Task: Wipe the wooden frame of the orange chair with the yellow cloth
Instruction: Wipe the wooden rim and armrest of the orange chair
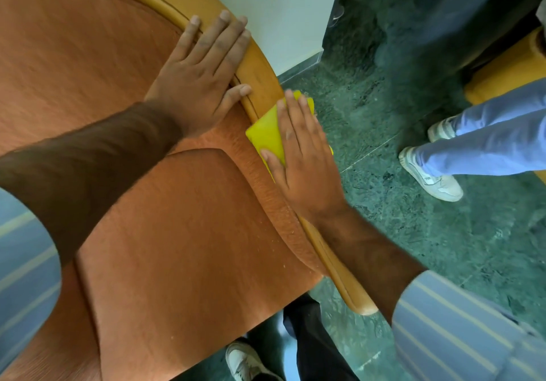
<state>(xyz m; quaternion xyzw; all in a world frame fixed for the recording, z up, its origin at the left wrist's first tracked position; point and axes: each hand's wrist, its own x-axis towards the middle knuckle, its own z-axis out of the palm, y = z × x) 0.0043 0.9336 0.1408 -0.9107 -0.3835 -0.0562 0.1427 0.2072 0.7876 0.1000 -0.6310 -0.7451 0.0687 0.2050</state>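
Observation:
The orange chair [177, 233] fills the left and middle of the view, its cushion ringed by a curved wooden frame [260, 76] on the right side. My left hand [201, 76] lies flat, fingers spread, across the frame's rim and the backrest fabric. A folded yellow cloth [267, 135] is pressed onto the frame just below it. My right hand [301, 156] lies palm down on the cloth, fingers pointing up along the rail. The frame goes on under my right forearm to its rounded end [359, 302].
Green marble floor [413, 233] lies right of the chair. Another person's legs in light blue trousers and white shoes [431, 174] stand at the right. A white wall [280, 11] is behind. My own dark trousers and shoe [245, 360] show below.

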